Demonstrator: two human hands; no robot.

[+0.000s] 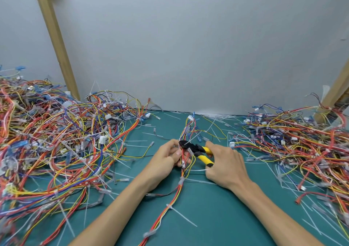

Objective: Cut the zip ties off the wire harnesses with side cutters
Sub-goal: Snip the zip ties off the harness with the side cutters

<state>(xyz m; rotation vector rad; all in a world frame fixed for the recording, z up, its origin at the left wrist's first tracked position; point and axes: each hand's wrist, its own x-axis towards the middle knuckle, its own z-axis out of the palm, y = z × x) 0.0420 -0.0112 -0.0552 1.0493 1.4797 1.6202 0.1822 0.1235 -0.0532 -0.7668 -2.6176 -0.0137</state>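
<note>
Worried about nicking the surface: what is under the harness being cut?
A green mat, with loose white zip ties lying on it nearby. Right where the side cutters bite, the left hand and wires cover whatever lies beneath.

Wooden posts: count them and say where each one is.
2. One wooden post slants from the top left down behind the left wire pile; the other post stands at the right edge, behind the right wire pile. Others could be out of view.

Bright, even, soft light with faint shadows; wide-angle bending and blur grow toward the edges.
</note>
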